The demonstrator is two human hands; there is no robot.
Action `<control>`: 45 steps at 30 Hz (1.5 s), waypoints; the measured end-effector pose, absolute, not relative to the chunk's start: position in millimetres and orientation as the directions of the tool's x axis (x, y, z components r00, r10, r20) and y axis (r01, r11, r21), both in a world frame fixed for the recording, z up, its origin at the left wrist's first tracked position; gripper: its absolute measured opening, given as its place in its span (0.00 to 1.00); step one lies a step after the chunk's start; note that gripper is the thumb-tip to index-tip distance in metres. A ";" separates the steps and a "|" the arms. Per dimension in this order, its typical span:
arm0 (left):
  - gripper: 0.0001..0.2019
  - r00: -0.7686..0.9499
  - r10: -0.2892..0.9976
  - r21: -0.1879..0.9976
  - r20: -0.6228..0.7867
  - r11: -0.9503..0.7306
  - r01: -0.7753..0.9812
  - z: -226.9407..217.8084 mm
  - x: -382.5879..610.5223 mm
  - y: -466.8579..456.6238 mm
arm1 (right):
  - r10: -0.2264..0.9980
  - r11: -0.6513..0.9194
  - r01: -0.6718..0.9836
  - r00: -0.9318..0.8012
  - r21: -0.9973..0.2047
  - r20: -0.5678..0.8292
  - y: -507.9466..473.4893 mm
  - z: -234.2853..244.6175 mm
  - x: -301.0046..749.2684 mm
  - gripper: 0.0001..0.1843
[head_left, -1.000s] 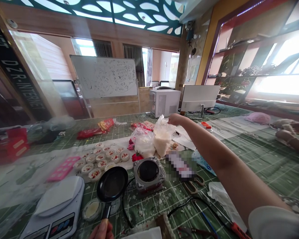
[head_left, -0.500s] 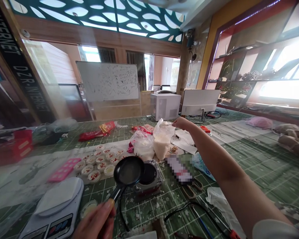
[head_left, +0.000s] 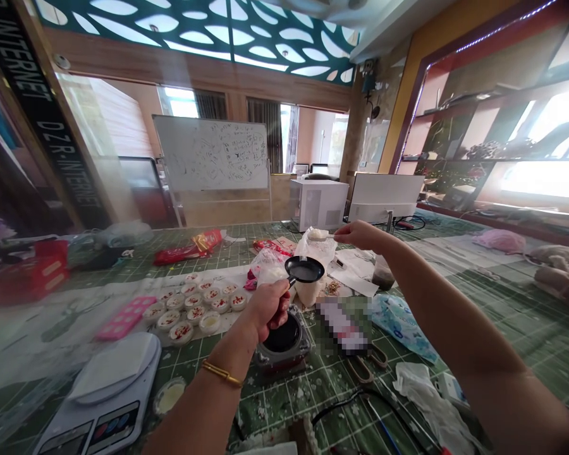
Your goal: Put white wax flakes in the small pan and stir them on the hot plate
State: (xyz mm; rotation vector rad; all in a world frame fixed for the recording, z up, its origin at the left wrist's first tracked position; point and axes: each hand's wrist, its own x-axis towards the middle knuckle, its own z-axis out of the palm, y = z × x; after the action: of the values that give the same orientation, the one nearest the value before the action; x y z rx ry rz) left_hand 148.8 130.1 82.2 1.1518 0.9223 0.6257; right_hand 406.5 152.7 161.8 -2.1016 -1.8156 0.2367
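My left hand point(head_left: 269, 309) is closed around the handle of a small black frying pan point(head_left: 305, 270), held level in front of a clear bag of white grains point(head_left: 308, 294). At the bag's mouth, my right hand point(head_left: 358, 235) pinches what looks like a spoon point(head_left: 319, 234) heaped with white material. The pan sits just below and to the left of that spoon, apart from it. Beneath my left hand stands a small hot plate point(head_left: 283, 341) with a dark round top, partly hidden by the hand.
Left of the hot plate are several small cups point(head_left: 181, 332) with red bits, a pink mould point(head_left: 126, 318) and a kitchen scale point(head_left: 109, 385). Scissors point(head_left: 363, 370), a blue-white packet point(head_left: 401, 322) and a black cable point(head_left: 339, 397) lie to the right. A monitor point(head_left: 384, 196) stands behind.
My left hand has carried the pan forward and right, from beside the hot plate to the bag. At the bag's mouth, the heaped spoon now shows by my right hand.
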 end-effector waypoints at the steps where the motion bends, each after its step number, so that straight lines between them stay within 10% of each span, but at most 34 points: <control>1: 0.12 0.500 0.818 0.950 -0.284 0.312 0.030 81.2 146.5 129.6 | 0.987 -0.086 0.926 0.129 -0.368 0.092 148.6 159.3 401.9 0.20; 5: 0.15 0.491 0.824 0.949 -0.281 0.316 0.012 73.2 124.0 117.3 | 0.998 0.019 0.944 -0.001 -0.330 0.055 131.7 141.9 376.1 0.19; 15: 0.17 0.454 0.837 0.926 -0.305 0.372 -0.063 45.6 51.5 66.7 | 0.883 0.262 0.923 -0.347 0.280 0.316 77.3 98.5 292.3 0.16; 24: 0.17 0.350 0.873 0.910 -0.338 0.398 -0.113 35.2 21.2 36.6 | 0.697 0.363 0.834 -0.540 0.416 0.472 62.1 69.2 268.2 0.18; 33: 0.17 0.338 0.870 0.897 -0.359 0.422 -0.134 24.0 16.8 29.6 | 0.723 0.402 0.871 -0.492 0.283 0.486 62.8 50.0 258.8 0.19; 45: 0.17 0.337 0.872 0.896 -0.355 0.420 -0.143 24.2 17.7 26.3 | 0.901 0.399 0.757 -0.219 -0.518 0.374 65.7 48.4 259.0 0.17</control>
State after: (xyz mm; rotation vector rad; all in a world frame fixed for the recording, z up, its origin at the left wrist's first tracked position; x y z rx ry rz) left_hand 17.7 26.3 24.2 0.8950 1.0026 0.7913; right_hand 259.0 65.7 48.4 -1.4099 -2.0297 0.2960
